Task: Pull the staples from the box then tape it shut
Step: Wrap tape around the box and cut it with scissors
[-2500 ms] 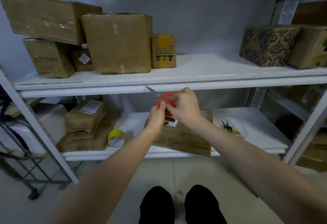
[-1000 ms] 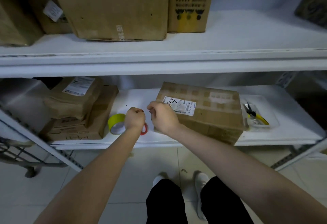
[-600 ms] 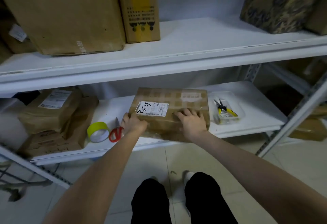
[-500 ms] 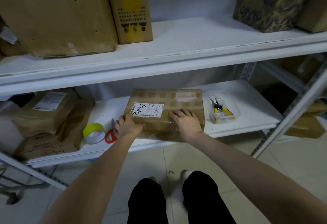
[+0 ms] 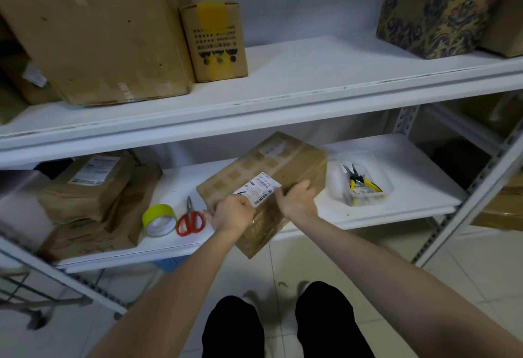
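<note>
On the lower white shelf the box lies skewed, one corner jutting past the front edge, with tape and scissors just to its left and pliers in a tray to its right. The left hand has its grip closed on the near corner; the right hand curls its fingers over the top. If more of it leaves the shelf, the box could tip to the floor, or its swinging corner could sweep the scissors off.

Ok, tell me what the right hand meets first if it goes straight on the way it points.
The box: the right hand grips its near edge, fingers aimed across its top, so it would likely just push the box. Depth beyond is unclear.
</note>
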{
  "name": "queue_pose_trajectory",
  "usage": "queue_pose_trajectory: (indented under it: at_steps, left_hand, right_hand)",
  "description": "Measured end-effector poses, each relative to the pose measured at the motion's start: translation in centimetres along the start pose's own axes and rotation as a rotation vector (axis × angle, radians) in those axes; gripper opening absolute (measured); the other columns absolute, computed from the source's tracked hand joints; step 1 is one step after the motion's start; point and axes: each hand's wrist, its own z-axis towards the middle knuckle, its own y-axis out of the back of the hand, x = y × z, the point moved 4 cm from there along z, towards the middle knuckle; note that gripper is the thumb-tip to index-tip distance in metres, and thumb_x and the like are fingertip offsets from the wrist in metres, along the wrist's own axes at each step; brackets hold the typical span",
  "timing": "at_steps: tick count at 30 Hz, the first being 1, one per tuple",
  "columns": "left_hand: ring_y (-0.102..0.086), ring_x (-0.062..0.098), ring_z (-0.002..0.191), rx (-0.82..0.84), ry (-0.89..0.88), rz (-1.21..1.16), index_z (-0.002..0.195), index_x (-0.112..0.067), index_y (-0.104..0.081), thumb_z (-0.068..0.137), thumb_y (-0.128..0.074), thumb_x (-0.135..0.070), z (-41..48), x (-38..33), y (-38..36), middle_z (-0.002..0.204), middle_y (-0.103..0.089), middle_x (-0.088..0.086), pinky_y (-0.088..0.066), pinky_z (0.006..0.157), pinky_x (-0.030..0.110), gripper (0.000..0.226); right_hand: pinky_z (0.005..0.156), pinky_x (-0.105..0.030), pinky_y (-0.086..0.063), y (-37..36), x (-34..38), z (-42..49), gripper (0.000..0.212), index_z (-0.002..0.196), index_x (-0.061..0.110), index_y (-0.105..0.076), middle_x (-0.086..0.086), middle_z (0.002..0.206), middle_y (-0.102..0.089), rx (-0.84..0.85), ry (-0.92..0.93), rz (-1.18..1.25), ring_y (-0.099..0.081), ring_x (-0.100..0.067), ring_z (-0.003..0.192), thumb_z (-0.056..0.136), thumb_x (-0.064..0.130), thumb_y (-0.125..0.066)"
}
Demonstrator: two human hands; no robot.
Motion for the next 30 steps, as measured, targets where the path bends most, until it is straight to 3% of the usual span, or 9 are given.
queue_pose_trajectory:
  at_steps: [4, 8, 11, 13, 15, 18, 20, 24, 30]
  left_hand:
    - [-0.061, 0.028, 0.106, -0.023, 0.01, -0.198, 0.089, -0.02, -0.074, 0.086, -0.049, -0.007, 0.9, 0.2, 1.7, 0.11, -0.07, 0.004, -0.049, 0.093, 0.034, 0.029]
    - [-0.051, 0.036, 0.116, -0.101, 0.009, -0.009, 0.12, -0.007, -0.059, 0.085, -0.053, -0.016, 2.2, 1.1, 3.7, 0.126, -0.056, 0.015, -0.042, 0.099, 0.036, 0.037]
    - [-0.037, 0.034, 0.129, -0.03, 0.112, 0.097, 0.133, -0.012, -0.042, 0.079, -0.059, -0.049, 3.7, 3.0, 3.4, 0.139, -0.039, 0.013, -0.035, 0.105, 0.043, 0.067]
    - [-0.038, 0.032, 0.133, 0.073, 0.205, 0.101, 0.139, -0.012, -0.033, 0.068, -0.064, -0.049, 3.8, 4.3, 2.8, 0.145, -0.037, 0.012, -0.039, 0.105, 0.043, 0.087]
    - [-0.05, 0.028, 0.124, 0.107, 0.253, -0.022, 0.14, -0.006, -0.028, 0.064, -0.071, -0.04, 3.5, 5.2, 2.4, 0.142, -0.042, 0.013, -0.05, 0.089, 0.034, 0.094]
    - [-0.062, 0.025, 0.1, 0.072, 0.269, -0.153, 0.136, 0.0, -0.037, 0.065, -0.079, -0.032, 3.3, 5.4, 2.2, 0.125, -0.058, 0.013, -0.052, 0.07, 0.027, 0.088]
    - [-0.066, 0.026, 0.096, 0.049, 0.253, -0.207, 0.126, -0.004, -0.049, 0.055, -0.078, -0.035, 3.1, 5.5, 2.1, 0.112, -0.066, 0.008, -0.056, 0.075, 0.03, 0.083]
    - [-0.062, 0.029, 0.099, -0.059, 0.192, -0.354, 0.121, -0.011, -0.044, 0.07, -0.072, -0.017, 2.1, 4.1, 3.1, 0.105, -0.063, 0.004, -0.05, 0.078, 0.03, 0.059]
    - [-0.06, 0.029, 0.094, -0.119, 0.067, -0.426, 0.117, -0.013, -0.04, 0.075, -0.066, -0.009, 1.2, 1.5, 4.2, 0.1, -0.058, 0.004, -0.053, 0.083, 0.038, 0.05]
  right_hand:
    - [0.099, -0.035, -0.039, -2.1, -0.7, -0.1, 0.086, 0.133, 0.005, -0.024, -0.012, 0.139, -0.035, 0.143, -0.004, 0.158, -0.045, -0.032, 0.126, 0.076, 0.044, -0.075]
    - [0.103, -0.035, -0.041, -2.5, -0.2, 0.4, 0.08, 0.138, 0.007, -0.025, -0.009, 0.137, -0.046, 0.232, 0.094, 0.244, -0.048, -0.028, 0.126, 0.079, 0.031, -0.074]
    - [0.101, -0.02, -0.034, -1.6, 0.4, 0.3, 0.061, 0.142, 0.01, -0.031, 0.001, 0.135, -0.047, 0.392, 0.296, 0.201, -0.046, -0.016, 0.126, 0.09, 0.016, -0.063]
    - [0.1, -0.019, -0.032, -0.8, 0.2, 0.3, 0.053, 0.145, 0.009, -0.033, -0.004, 0.144, -0.043, 0.402, 0.326, 0.158, -0.042, -0.02, 0.132, 0.097, 0.017, -0.053]
    - [0.103, -0.029, -0.035, -0.8, -0.8, 0.6, 0.058, 0.145, 0.01, -0.031, -0.01, 0.146, -0.041, 0.385, 0.213, 0.118, -0.043, -0.026, 0.132, 0.097, 0.032, -0.053]
    - [0.098, -0.042, -0.042, -2.2, -2.6, -0.4, 0.073, 0.138, 0.017, -0.034, -0.003, 0.136, -0.049, 0.612, -0.034, 0.053, -0.048, -0.028, 0.124, 0.082, 0.052, -0.066]
    - [0.098, -0.047, -0.043, -2.5, -3.3, -1.0, 0.074, 0.134, 0.021, -0.038, 0.002, 0.133, -0.052, 0.698, -0.077, 0.107, -0.05, -0.026, 0.122, 0.075, 0.045, -0.075]
    - [0.096, -0.047, -0.05, -1.5, -3.7, -0.7, 0.072, 0.133, 0.028, -0.047, 0.007, 0.122, -0.064, 0.691, -0.003, 0.31, -0.061, -0.02, 0.111, 0.07, 0.027, -0.082]
    - [0.092, -0.036, -0.053, 0.6, -4.0, -0.7, 0.094, 0.143, 0.031, -0.034, 0.007, 0.126, -0.062, 0.605, 0.207, 0.453, -0.059, -0.016, 0.115, 0.065, -0.002, -0.076]
